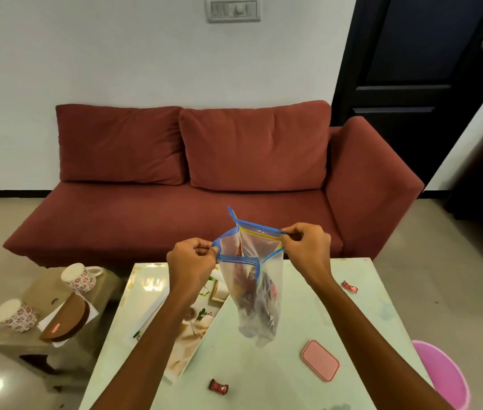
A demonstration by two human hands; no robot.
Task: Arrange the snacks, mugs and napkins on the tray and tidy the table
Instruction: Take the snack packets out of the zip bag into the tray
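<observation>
Now left hand (pixel 193 259) and right hand (pixel 306 247) pinch the zip bag (pixel 259 291) above the table (pixel 264 368); one slip could spill snacks (pixel 268 316).

Clear zip bag (pixel 253 294), mouth open, hanging, perhaps snacks (pixel 268 316) inside

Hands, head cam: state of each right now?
Left hand: closed, pinching the mouth of the zip bag on its left side.
Right hand: closed, pinching the same mouth on its right side.
</observation>
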